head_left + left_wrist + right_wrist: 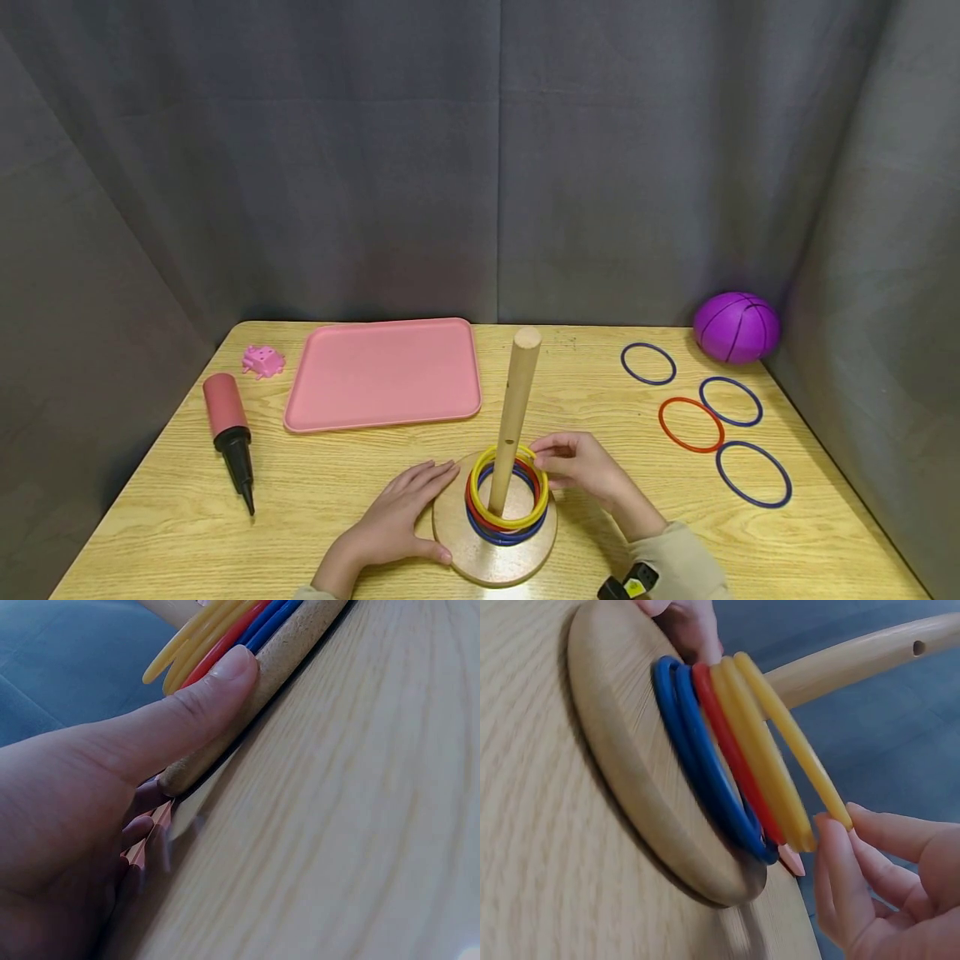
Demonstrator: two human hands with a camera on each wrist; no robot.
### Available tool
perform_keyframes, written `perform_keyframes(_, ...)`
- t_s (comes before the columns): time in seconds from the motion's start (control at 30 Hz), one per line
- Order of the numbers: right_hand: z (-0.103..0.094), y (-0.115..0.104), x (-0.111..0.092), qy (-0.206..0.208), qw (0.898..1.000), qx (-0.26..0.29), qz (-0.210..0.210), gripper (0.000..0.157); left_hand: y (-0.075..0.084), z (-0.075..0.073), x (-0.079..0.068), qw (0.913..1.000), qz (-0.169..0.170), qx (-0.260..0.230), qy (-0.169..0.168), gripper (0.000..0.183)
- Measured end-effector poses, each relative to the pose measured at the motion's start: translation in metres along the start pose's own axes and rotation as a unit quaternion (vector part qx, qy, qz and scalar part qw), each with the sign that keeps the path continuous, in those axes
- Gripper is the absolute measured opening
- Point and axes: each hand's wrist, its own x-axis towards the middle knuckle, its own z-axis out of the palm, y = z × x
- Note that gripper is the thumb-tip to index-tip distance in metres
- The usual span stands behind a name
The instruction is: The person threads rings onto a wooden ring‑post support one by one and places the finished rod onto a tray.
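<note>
A round wooden base (498, 568) carries an upright wooden peg (517, 408). Around the peg's foot lie stacked rings: blue rings (705, 772) lowest, a red ring (739, 761) above them, then yellow ones. Between thumb and fingertips, my right hand (581, 468) pinches the topmost yellow ring (799, 746). That ring is round the peg and tilted, its near side lifted off the stack in the right wrist view. My left hand (397, 517) rests on the left edge of the base, fingers spread, with its thumb (214, 686) against the rim.
On the table's right lie a red ring (661, 418) and several blue rings (790, 485), with a purple ball (737, 327) behind. A pink tray (382, 375) is at the back. Left of it are a pink spotted toy (263, 361) and a red-and-black hand pump (225, 404).
</note>
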Motion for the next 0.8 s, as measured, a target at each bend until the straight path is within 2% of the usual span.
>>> perform_keyframes(0.43, 0.0027, 0.0024, 0.0024, 0.035, 0.997, -0.069, -0.016, 0.027, 0.0024, -0.0004, -0.0006, 1.0, -0.001, -0.001, 0.001, 0.108)
perform_keyframes(0.8, -0.0014, -0.0005, 0.0005, 0.059, 0.995, -0.077, -0.01, 0.029, 0.0001, -0.0002, -0.0001, 1.0, -0.003, -0.002, -0.002, 0.108)
